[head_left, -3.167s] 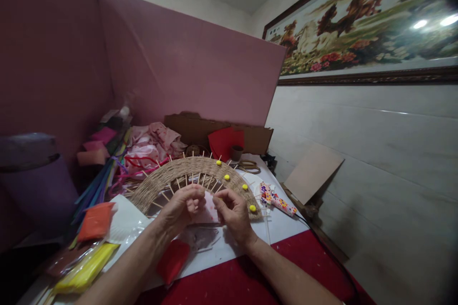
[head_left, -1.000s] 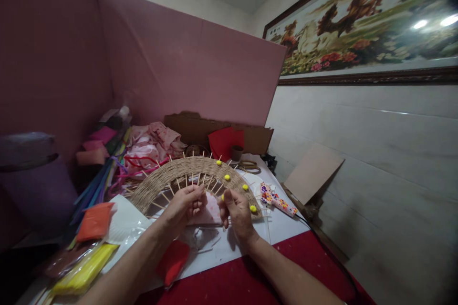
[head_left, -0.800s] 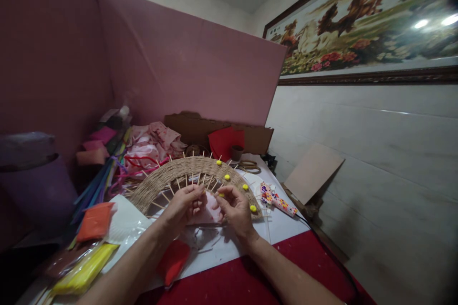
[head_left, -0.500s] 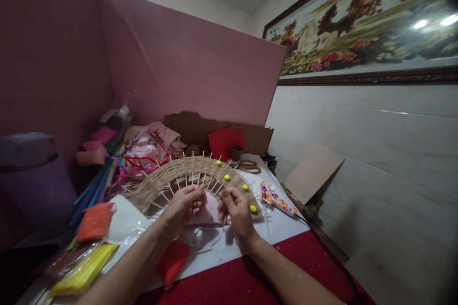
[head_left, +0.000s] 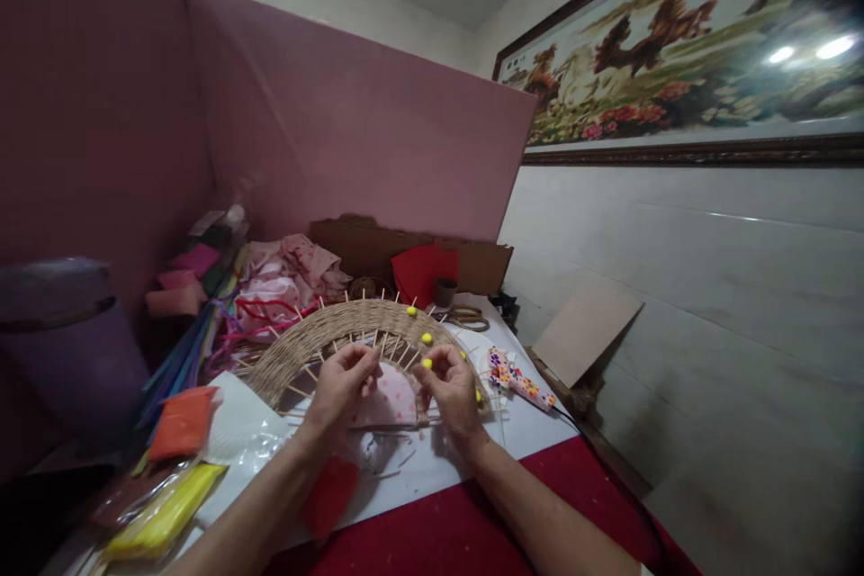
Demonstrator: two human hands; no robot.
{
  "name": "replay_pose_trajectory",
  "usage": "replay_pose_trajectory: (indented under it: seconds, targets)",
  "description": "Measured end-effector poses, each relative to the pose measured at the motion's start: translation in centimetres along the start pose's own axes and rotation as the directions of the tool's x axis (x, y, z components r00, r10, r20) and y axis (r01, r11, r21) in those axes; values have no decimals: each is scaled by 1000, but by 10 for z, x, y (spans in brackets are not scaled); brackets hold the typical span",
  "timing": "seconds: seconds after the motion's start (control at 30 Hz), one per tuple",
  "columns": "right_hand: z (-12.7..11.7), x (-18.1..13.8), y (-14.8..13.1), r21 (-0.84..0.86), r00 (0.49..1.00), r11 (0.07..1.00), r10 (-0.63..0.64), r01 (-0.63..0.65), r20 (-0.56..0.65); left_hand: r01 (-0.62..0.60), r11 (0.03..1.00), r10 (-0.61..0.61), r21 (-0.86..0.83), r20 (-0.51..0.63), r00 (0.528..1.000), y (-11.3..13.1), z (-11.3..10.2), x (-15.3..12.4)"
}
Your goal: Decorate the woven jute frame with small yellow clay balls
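A woven, half-ring fan shape of tan cord (head_left: 297, 351) with thin wooden sticks lies in front of me. Several small yellow balls (head_left: 411, 311) dot its right side. At my right hand's (head_left: 455, 396) thumb and fingertips sits another yellow ball (head_left: 427, 364), pinched above the weave. My left hand (head_left: 344, 387) is closed, thumb against fingers, over the inner sticks; whatever it may hold is hidden. Between the hands shows pink dotted fabric (head_left: 388, 396) at the fan's centre.
Right of the fan lies a flower-patterned glue gun (head_left: 519, 378) with a cord. Scissors (head_left: 468, 317) and a small brown pot (head_left: 445, 292) stand behind. Packets of orange (head_left: 182, 423), yellow (head_left: 166, 513) and red clay (head_left: 330, 495) lie nearer. Crumpled pink cloth (head_left: 293, 270) is at back left.
My right hand has turned and risen slightly, and a yellow ball now shows at its fingertips. The hands have moved a little apart, exposing more of the dotted fabric.
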State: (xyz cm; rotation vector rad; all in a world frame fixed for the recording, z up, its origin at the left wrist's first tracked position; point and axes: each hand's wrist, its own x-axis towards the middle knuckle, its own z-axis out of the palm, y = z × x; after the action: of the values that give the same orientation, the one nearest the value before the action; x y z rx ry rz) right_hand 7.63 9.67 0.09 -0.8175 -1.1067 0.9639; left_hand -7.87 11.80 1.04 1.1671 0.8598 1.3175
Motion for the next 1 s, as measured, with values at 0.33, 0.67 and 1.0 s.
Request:
replay_pose_trajectory:
  seconds: [0.33,0.67,1.0]
  targets:
    - [11,45,-53,-274,990,958,-45,79,130,-333,751,399,570,10,917,1,-7,-5]
    - [39,93,-10,-774,918,497,-154,393,367,-228,810,352,540,-137,926,3,-15,-1]
    - [50,100,2,-851,879,227,-189,474,438,-199,818,344,539,-182,921,-1,-15,-1]
